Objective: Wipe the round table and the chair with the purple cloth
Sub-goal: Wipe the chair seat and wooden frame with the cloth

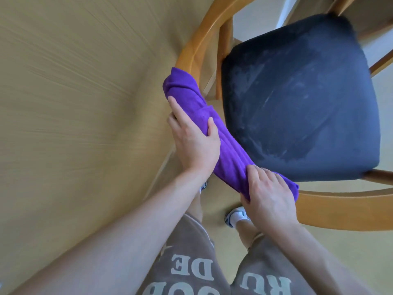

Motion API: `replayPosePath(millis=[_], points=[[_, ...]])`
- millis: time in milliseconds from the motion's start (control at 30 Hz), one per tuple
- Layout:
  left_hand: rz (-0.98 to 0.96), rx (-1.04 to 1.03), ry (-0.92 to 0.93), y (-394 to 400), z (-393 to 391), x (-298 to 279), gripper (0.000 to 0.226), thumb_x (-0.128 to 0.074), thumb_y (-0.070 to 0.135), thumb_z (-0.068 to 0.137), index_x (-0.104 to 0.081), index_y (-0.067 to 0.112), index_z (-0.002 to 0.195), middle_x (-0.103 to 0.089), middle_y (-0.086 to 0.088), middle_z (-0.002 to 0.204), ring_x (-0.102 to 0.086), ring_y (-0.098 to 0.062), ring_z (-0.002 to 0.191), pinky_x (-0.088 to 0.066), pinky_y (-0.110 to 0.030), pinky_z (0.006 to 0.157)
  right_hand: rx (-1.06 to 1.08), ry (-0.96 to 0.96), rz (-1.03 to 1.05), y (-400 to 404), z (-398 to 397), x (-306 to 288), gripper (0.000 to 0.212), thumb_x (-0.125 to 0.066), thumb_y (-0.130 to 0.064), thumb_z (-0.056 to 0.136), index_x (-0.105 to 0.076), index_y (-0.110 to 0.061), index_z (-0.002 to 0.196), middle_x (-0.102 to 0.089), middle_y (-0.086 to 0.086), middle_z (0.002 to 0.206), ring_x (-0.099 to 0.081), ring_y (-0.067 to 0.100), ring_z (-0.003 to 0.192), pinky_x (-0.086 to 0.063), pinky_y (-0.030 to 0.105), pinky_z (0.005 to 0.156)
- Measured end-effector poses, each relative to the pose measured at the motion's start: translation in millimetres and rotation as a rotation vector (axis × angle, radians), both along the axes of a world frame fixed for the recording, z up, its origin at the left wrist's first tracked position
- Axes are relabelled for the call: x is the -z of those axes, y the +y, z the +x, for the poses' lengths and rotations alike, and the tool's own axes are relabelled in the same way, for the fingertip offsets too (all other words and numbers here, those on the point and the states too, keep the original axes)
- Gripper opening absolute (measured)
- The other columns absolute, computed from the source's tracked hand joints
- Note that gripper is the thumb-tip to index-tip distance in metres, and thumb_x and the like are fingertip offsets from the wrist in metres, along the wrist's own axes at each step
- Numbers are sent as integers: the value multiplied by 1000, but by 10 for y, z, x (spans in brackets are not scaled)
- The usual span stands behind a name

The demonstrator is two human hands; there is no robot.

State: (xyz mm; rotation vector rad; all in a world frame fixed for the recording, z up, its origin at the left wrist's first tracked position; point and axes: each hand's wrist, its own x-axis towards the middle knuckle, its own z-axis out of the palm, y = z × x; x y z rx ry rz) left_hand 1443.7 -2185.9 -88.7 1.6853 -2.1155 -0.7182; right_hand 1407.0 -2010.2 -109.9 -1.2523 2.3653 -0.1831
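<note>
cloth: the purple cloth point(214, 128) is wrapped lengthwise over the chair's curved wooden rail point(195, 45), running from about 10 o'clock to 4 o'clock across the middle of my view. I judge it is draped this way so one pass cleans the top and both sides of the rail at once.
left hand: my left hand point(194, 139) lies over the cloth's middle at 9 o'clock of the seat; thumb on the inner side, fingers extended along the outer side and curling round, so it grips cloth and rail together.
right hand: my right hand point(270, 199) clamps the near end of the cloth at 5 o'clock, fingers pressed together and curled over the top; the fingertips go under and I cannot tell how they lie there. I take it this end is anchored so the cloth does not slip off.
seat: the dark blue seat point(297, 99) at 2 o'clock shows pale smears, so it looks not yet wiped.
table: I cannot tell whether the tan surface point(74, 103) at 9 o'clock is the round table or the floor.
legs: brown shorts point(191, 262) and a shoe point(236, 216) at 6 o'clock, close against the rail.
</note>
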Motion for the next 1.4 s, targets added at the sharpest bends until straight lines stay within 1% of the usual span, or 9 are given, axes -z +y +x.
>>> replayPosePath(millis=[200, 333, 400, 500, 767, 867, 1033, 1233, 1400], points=[[104, -101, 34, 516, 61, 96, 99, -68, 30, 96, 0, 7, 163, -33, -16, 156, -46, -31, 134, -44, -37, 110, -42, 58, 44, 368, -132, -33, 48, -76, -21, 54, -55, -11, 96, -59, 6, 92, -56, 35, 92, -44, 46, 82], [197, -164, 110, 822, 133, 205, 94, -69, 29, 98, -7, -3, 161, -25, -17, 164, -27, -25, 148, -9, 3, 109, -1, 56, 74, 255, -62, -11, 40, -75, -15, 51, -51, -12, 84, -57, 7, 79, -57, 36, 81, -44, 47, 82], [227, -171, 161, 903, 155, 224, 88, -69, 25, 98, -13, -1, 160, -31, -7, 158, -32, -17, 144, -9, 6, 103, 4, 39, 50, 196, -39, -1, 43, -76, -12, 50, -43, -16, 77, -55, 7, 72, -57, 36, 73, -46, 47, 78], [271, -156, 246, 856, 207, 214, 80, -72, 19, 96, -22, 7, 158, -36, 9, 145, -39, 1, 129, -19, 3, 102, -38, 17, 34, 139, -59, 28, 55, -84, -18, 52, -34, -20, 76, -55, 5, 66, -58, 34, 65, -48, 43, 70], [156, 6, 218, 57, 168, 15, 94, -74, 26, 94, -13, 0, 161, -21, -12, 169, -23, -16, 155, -15, -19, 125, 57, -83, -40, -222, 48, 25, 46, -81, -17, 60, -37, -20, 75, -58, 1, 65, -59, 30, 63, -39, 31, 57], [126, 136, 108, -323, 148, -78, 93, -72, 32, 95, -15, 1, 162, -27, -11, 167, -28, -15, 152, -15, -4, 115, 168, -147, -81, -541, 155, -7, 31, -75, -11, 70, -46, -15, 79, -60, 3, 71, -60, 30, 67, -31, 30, 61], [239, 294, -15, -1103, -133, -199, 70, -69, 41, 94, -42, 14, 152, -59, -1, 143, -56, -19, 131, -42, -38, 113, 377, -239, -244, -1224, 283, -131, 30, -78, -9, 71, -51, -11, 84, -62, 6, 78, -59, 30, 71, -33, 29, 65], [215, 446, -380, -1695, -597, -126, 49, -64, 50, 92, -54, 13, 123, -67, -6, 120, -63, -34, 110, -41, -33, 84, 501, -236, -261, -1773, 219, -258, 40, -85, -15, 61, -50, -14, 81, -59, 1, 72, -58, 27, 64, -30, 26, 62], [153, 546, -512, -2016, -1019, 40, 51, -62, 53, 94, -56, 12, 124, -68, -8, 121, -65, -35, 111, -44, -36, 83, 587, -262, -122, -2259, 78, -389, 35, -72, -27, 76, -43, -19, 93, -55, -3, 83, -53, 25, 76, -29, 30, 64]])
